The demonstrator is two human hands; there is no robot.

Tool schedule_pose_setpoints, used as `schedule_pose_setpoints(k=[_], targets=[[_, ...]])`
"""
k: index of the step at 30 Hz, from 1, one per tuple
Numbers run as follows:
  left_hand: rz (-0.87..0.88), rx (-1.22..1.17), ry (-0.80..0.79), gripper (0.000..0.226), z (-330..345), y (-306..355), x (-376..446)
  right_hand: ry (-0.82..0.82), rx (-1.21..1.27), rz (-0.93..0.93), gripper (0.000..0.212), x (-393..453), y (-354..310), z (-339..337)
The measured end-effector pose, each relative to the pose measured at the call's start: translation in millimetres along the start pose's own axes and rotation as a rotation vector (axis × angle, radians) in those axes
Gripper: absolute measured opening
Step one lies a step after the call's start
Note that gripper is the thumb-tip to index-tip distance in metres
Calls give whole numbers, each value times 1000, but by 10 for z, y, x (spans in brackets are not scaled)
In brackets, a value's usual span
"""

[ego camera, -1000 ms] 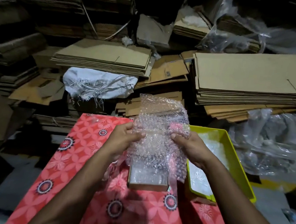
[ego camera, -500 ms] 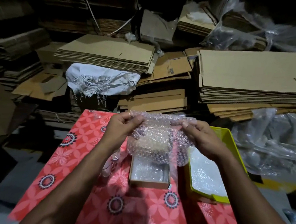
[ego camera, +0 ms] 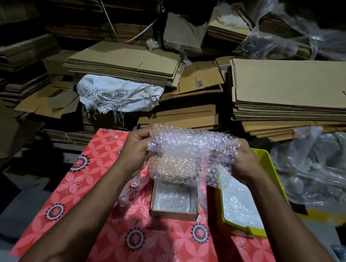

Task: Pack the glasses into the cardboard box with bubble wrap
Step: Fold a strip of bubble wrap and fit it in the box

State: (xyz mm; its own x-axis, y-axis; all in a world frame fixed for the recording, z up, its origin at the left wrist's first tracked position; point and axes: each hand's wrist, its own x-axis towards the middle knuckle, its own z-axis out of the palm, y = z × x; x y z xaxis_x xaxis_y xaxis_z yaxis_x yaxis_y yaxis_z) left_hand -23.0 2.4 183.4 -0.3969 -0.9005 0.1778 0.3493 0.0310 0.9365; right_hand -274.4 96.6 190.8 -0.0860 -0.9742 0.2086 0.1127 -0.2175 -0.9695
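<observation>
Both hands hold a folded sheet of bubble wrap (ego camera: pixel 189 151) above the table. My left hand (ego camera: pixel 134 150) grips its left edge and my right hand (ego camera: pixel 244 161) grips its right edge. Just below the wrap sits a small open cardboard box (ego camera: pixel 173 213), lined inside with bubble wrap. Clear glasses (ego camera: pixel 129 188) stand on the red patterned cloth (ego camera: pixel 90 186) left of the box, partly hidden by my left forearm. What the folded wrap contains cannot be made out.
A yellow-green tray (ego camera: pixel 270 167) holding more bubble wrap stands right of the box. Stacks of flattened cardboard (ego camera: pixel 299 86) and a white sack (ego camera: pixel 118 94) fill the space behind the table. Crumpled clear plastic (ego camera: pixel 323 166) lies at the right.
The wrap, held upright a second ago, has been folded over and down into a wide, low bundle. Both hands moved apart to its ends.
</observation>
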Motion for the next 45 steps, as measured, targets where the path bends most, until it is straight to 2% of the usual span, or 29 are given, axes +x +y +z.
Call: schedule_pose_setpoints(k=[4,7,9,11,13,15,16,18,20,23,26,29,31,33,35,36,40,43,45], targets=[[-10,-113,-23,23,-39,10,-12,-69,-59,-48,33,39,-22,-15],[52,96,48,33,-50,21,-55,-99,-142,-106,38,70,-45,-31],[48,274,51,27,-24,60,-85,-112,-68,-89,37,80,-16,-38],[20,293,30,13,-12,67,-92,-48,27,-57,34,77,12,-21],[6,225,49,18,-6,44,-91,47,112,-12,30,62,36,-10],[9,195,71,25,17,26,-104,93,175,107,35,49,93,-20],[10,206,73,28,19,17,-110,92,167,192,40,35,144,-27],[-7,227,70,34,1,9,-101,39,134,324,68,-3,220,-22],[-29,239,57,45,-30,6,-90,24,152,355,93,-5,284,-25],[-80,243,88,60,-22,5,-107,82,149,310,102,11,317,-24],[-247,220,45,83,-38,-63,-136,116,61,266,90,1,317,-23],[-305,238,16,100,-113,-130,-153,71,-10,305,56,-45,279,-29],[-288,280,21,90,-112,-98,-167,0,-71,334,36,-73,282,-28],[-213,347,27,50,-102,-86,-165,-22,-96,302,16,-91,272,-28],[-129,396,54,13,-96,-81,-143,-12,-48,258,18,-88,267,-36],[-94,397,59,9,-87,-69,-149,6,12,244,23,-82,257,-34],[-61,312,72,26,-83,-40,-152,33,145,183,16,-83,185,25],[-8,359,57,47,-85,-27,-157,74,188,182,41,-85,207,39],[3,299,11,37,-40,-3,-202,90,223,171,47,-106,218,41]])
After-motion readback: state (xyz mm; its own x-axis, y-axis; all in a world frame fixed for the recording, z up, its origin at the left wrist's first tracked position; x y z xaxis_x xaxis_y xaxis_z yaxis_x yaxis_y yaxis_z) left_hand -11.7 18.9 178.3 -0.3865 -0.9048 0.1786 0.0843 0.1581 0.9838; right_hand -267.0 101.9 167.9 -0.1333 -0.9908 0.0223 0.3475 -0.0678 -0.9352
